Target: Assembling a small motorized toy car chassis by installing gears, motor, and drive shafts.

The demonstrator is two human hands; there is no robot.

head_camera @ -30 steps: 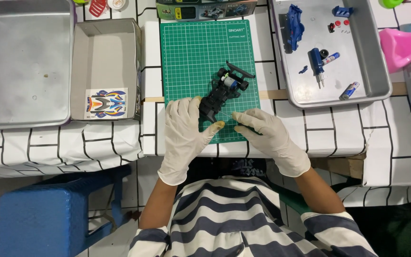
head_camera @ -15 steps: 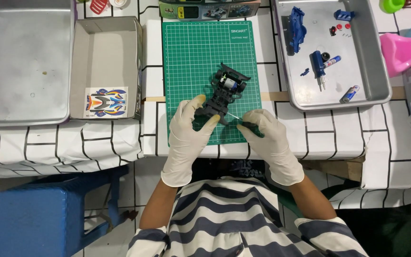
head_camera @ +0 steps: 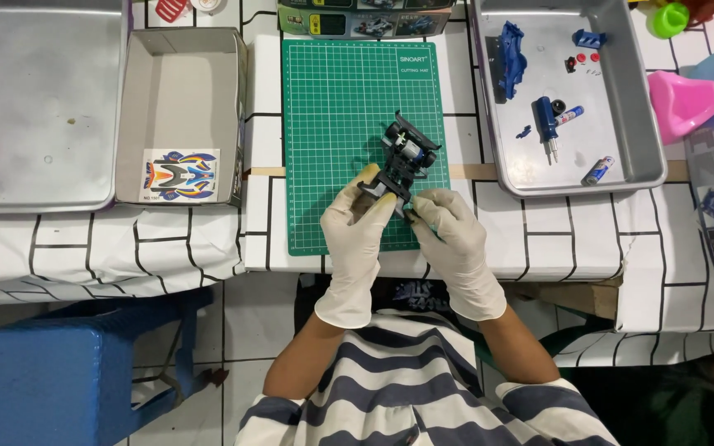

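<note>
Overhead view. A black toy-car chassis [head_camera: 402, 161], angular and openwork, with a small blue and silver part near its middle, is held just above the lower right part of a green cutting mat [head_camera: 332, 107]. The left hand [head_camera: 357, 227], in a pale glove, closes its fingers around the near end of the chassis from the left. The right hand [head_camera: 452, 235], gloved alike, is closed at the near end from the right, fingertips pinched on something small and dark; what it pinches cannot be told.

The mat is matte, printed with a fine pale grid, and lies on a counter [head_camera: 489, 239] covered in white cloth with black lines forming rectangles. Left of the mat stands an open grey cardboard box [head_camera: 179, 74], rectangular; a sticker sheet [head_camera: 179, 175] in blue, yellow, red and black lies at its near end. Further left is a large metal tray [head_camera: 35, 107], dull and scuffed. Right of the mat a second metal tray [head_camera: 621, 124] holds a blue car body [head_camera: 511, 58], a smaller blue part [head_camera: 589, 38], small red pieces [head_camera: 587, 59], a blue cylinder [head_camera: 547, 114] and a battery [head_camera: 599, 170]. Beyond the mat lies a printed green carton [head_camera: 369, 12]. A pink plastic piece [head_camera: 683, 97] sits at the right edge. A blue stool [head_camera: 51, 380] stands below the counter.
</note>
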